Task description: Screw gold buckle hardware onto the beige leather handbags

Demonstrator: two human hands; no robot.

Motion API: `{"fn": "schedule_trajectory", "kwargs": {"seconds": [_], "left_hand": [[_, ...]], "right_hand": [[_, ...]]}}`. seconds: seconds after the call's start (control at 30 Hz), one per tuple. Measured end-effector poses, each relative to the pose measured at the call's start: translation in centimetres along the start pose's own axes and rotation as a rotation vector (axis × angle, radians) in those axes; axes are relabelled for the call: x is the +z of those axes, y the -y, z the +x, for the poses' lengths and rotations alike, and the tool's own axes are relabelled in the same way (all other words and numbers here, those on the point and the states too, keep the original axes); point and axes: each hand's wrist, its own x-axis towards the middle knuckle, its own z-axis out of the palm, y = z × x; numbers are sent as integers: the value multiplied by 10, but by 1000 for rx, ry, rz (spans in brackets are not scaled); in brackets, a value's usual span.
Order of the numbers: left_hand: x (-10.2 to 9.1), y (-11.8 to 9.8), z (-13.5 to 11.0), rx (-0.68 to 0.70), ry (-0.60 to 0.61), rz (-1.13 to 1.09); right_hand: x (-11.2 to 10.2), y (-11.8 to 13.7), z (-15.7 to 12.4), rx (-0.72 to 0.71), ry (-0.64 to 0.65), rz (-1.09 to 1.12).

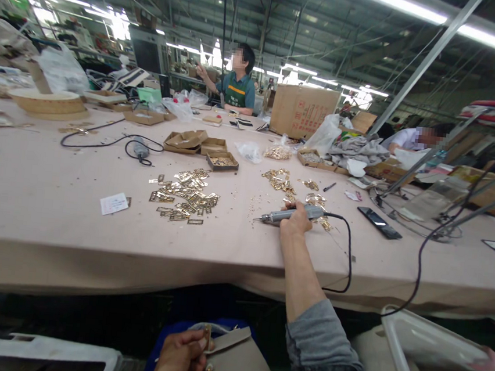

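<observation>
My right hand (295, 220) reaches over the table edge and is closed around a grey corded electric screwdriver (286, 214) lying on the pink table (52, 213), tip pointing left. Its black cord (348, 259) loops off the table's front edge. My left hand (181, 355) is low in my lap, fingers closed on the flap and gold clasp of a beige handbag (234, 365). A pile of gold metal fittings (185, 197) lies left of the tool, and smaller gold fittings (280, 180) are scattered beyond it.
Small open cardboard boxes (203, 146) sit mid-table, a black phone (379, 222) to the right, a white slip (113, 203) to the left. A large carton (302, 110) and two seated people are at the far side. A white bin (432, 355) stands lower right.
</observation>
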Motion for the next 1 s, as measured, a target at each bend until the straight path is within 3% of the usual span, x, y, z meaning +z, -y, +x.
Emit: {"fn": "schedule_trajectory", "kwargs": {"seconds": [0.47,0.7,0.87,1.0], "left_hand": [[2,-4,-3,-7,-13,-11],[3,-4,-3,15,5,0],[8,-10,-6,21,13,39],[20,-19,-18,38,-33,66]], "right_hand": [[0,1,0,-15,-3,2],[0,13,-13,15,11,17],[-13,38,-32,48,140,41],[-52,66,-61,17,426,111]]}}
